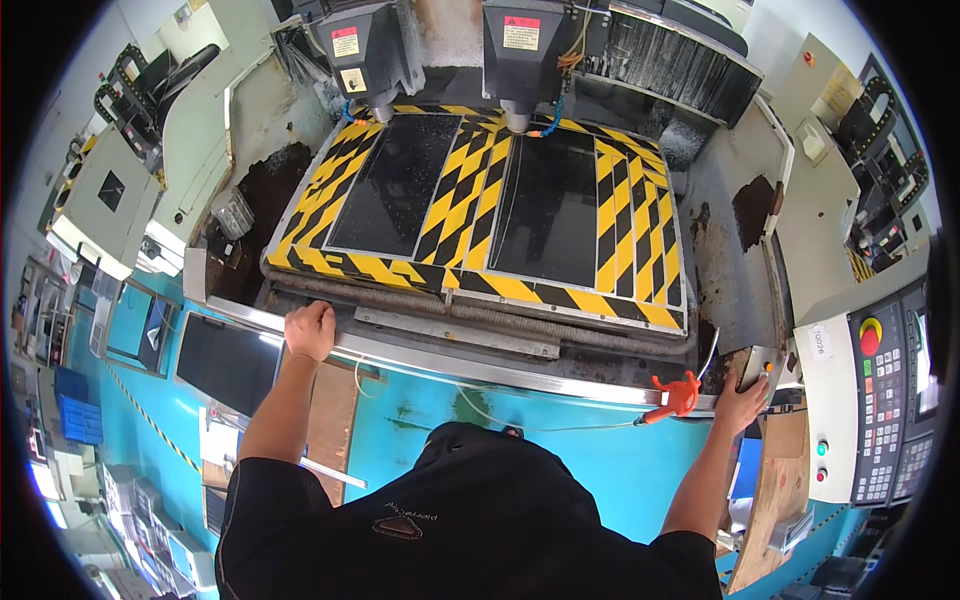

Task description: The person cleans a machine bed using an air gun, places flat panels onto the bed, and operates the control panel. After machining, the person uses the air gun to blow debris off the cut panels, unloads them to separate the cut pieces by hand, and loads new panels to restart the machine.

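My left hand is closed over the metal front edge of a machine, its fingers curled and partly hidden. At the machine's right front corner, my right hand grips a small metal box with a yellow-orange button. Just left of that hand, an orange-red spray gun hangs on the edge, with a thin pale hose running left from it. Beyond both hands lie two dark rectangular plates, a left one and a right one, bordered by yellow-and-black striped tape.
Two spindle heads hang over the plates' far edges, with blue coolant nozzles. A control panel with a red stop button stands at right. Wooden boards are below left, above a blue-green floor.
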